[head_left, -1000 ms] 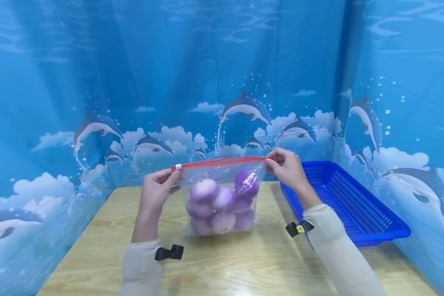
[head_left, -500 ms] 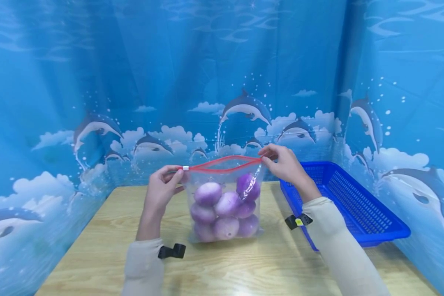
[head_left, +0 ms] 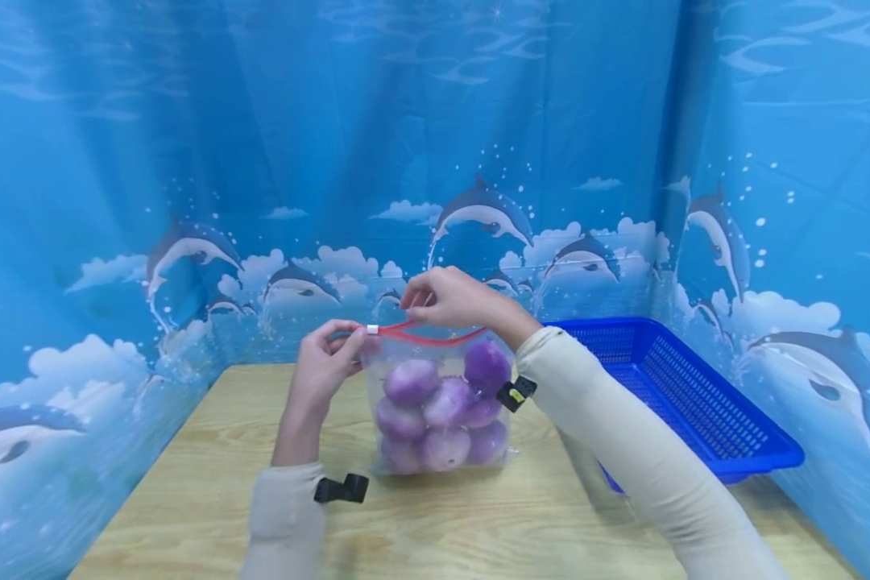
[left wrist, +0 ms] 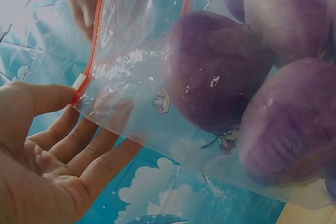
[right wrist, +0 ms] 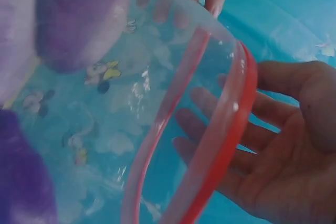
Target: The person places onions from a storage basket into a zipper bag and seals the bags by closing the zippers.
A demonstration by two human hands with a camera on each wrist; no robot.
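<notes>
A clear slider zip bag [head_left: 435, 354] with a red zip strip [left wrist: 94, 40] stands upright on the table, filled with several purple onions [head_left: 445, 403]. Its mouth gapes in the middle. At the left top corner my left hand [head_left: 322, 366] pinches the bag between thumb and forefinger, beside the white slider [left wrist: 79, 82]. My right hand [head_left: 453, 298] is over the bag's mouth. In the right wrist view its fingers [right wrist: 273, 111] are loosely extended behind the red rim, the thumb apart from them; no grip on the rim shows.
A blue plastic basket [head_left: 761, 467] stands on the table's right side, partly behind my right sleeve. The wooden table [head_left: 210, 451] reaches back to a blue dolphin-print curtain [head_left: 333, 161]. Each wrist wears a black camera strap.
My right hand has let go of the bag's right corner and moved left along the mouth. The mouth has opened, and the bag has come slightly nearer and right with my left hand.
</notes>
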